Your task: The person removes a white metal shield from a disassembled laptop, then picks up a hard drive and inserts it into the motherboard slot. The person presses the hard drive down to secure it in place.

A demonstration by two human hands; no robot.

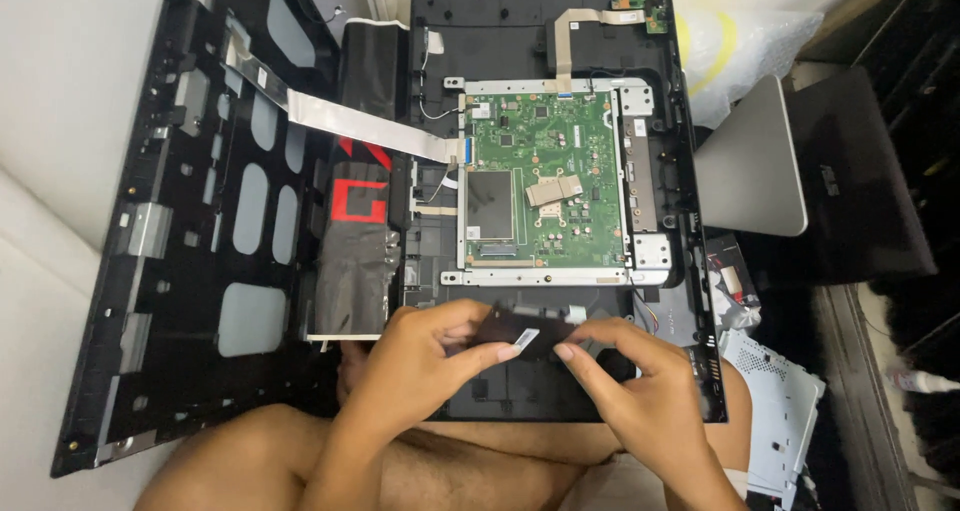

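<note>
Dark flat module | light, thin, likely fragile; grip by edges | left hand pinches left end | right hand pinches right end, above green mainboard chassis.

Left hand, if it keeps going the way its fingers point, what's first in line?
The left hand points right, across the dark flat part it pinches. Next in line is the right hand, gripping the same part; depth is hard to judge.
</note>
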